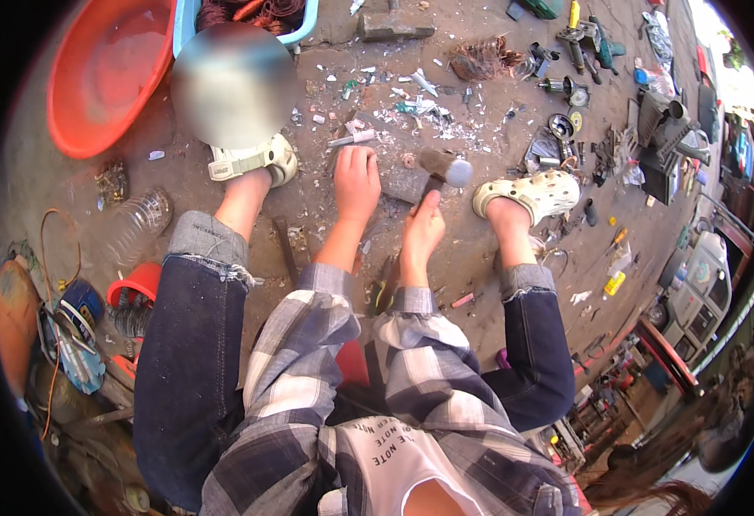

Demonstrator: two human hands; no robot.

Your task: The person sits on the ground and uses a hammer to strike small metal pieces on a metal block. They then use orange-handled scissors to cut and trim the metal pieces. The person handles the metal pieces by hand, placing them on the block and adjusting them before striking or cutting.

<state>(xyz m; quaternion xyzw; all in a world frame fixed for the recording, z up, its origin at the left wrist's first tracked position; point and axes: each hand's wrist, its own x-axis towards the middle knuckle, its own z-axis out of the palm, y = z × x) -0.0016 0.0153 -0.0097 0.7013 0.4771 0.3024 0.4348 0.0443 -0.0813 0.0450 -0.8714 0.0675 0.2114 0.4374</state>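
I sit low over dirty ground with my knees apart. My right hand (421,229) grips the wooden handle of a hammer (446,168), whose grey metal head is raised just above a grey block (404,184) on the ground. My left hand (357,182) presses down beside the block's left end, fingers curled on a small part that I cannot make out. A small white cylinder (351,138) lies just beyond my left hand. White clogs are on my left foot (252,160) and right foot (532,193).
A red basin (101,73) and a light blue crate (308,26) of copper wire stand at the far left. A clear plastic bottle (136,225) lies left. Tools and motor parts (566,86) litter the far right. White chips scatter ahead.
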